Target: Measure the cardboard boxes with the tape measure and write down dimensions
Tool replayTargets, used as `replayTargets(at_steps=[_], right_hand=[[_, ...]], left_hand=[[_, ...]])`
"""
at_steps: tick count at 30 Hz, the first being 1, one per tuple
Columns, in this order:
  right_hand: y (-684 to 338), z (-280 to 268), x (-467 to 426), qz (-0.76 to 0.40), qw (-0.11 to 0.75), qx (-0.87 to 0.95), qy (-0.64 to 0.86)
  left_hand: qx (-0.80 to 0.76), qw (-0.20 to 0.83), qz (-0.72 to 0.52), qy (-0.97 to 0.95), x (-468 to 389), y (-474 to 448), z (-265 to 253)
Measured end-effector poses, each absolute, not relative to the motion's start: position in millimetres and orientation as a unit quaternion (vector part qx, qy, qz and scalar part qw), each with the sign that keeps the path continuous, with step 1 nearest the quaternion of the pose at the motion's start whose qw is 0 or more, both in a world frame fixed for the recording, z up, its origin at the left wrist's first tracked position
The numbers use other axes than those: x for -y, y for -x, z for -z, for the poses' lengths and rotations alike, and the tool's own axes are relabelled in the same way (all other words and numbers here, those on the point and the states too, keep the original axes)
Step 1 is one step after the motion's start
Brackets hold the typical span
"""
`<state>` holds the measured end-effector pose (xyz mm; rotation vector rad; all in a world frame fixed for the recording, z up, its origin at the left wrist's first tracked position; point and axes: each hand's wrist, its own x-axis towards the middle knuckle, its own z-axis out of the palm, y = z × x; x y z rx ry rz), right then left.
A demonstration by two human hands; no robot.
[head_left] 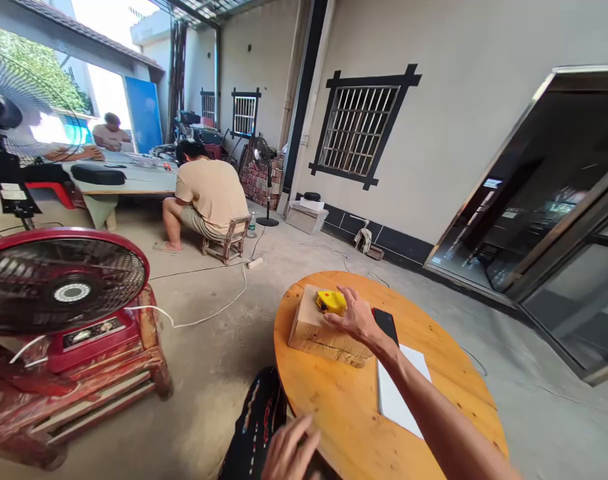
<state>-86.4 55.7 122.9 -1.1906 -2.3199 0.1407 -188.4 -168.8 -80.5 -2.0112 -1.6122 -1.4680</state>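
A yellow tape measure (331, 301) lies on top of a brown cardboard box (317, 337), near the left side of the round wooden table (344, 413). My right hand (355, 316) reaches over the box, fingers spread beside the tape measure; whether the fingertips touch it I cannot tell. Just right of that hand are a dark phone-like object with a red edge (385, 325) and a white sheet or pad (401, 393), partly covered by my forearm. My left hand (290, 450) is low at the table's near edge, blurred, its fingers loosely bent, with no object visible in it.
A red fan (69, 293) stands on a worn wooden chair (109, 393) at left. Beyond, a seated person (211, 190) leans toward a long table (144, 180), with other people farther back. A white cord (209, 319) crosses the floor. A doorway (524, 193) opens at right.
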Motion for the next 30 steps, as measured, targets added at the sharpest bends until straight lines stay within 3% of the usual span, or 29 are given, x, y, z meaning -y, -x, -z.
replayTargets(at_steps=[4,8,13,16,21,30], right_hand=[[109.8,-127.3,-74.5,-0.111,0.239,0.857,0.442],[85.6,-130.5,-77.3,-0.193,0.27,0.829,0.45],[26.5,-114.8,-83.9,-0.397,0.513,0.592,0.478],[8.6,-98.1,-83.3,-0.447,0.581,0.451,0.51],[12.4,-76.8,-79.1,-0.504,0.578,0.374,0.522],[-28.8,-58.2,-22.7,-0.475,0.596,0.472,0.443]], left_hand=[[0.599,0.026,0.517,0.611,133.5,240.9,23.7],[0.611,-0.108,0.565,0.544,73.2,266.7,-18.1],[0.584,-0.291,0.559,0.511,11.5,272.2,-31.8],[0.557,-0.351,0.554,0.51,-3.1,268.3,-30.7],[0.544,-0.378,0.559,0.499,-4.3,265.5,-30.5],[0.544,-0.31,0.567,0.534,47.8,260.4,6.3]])
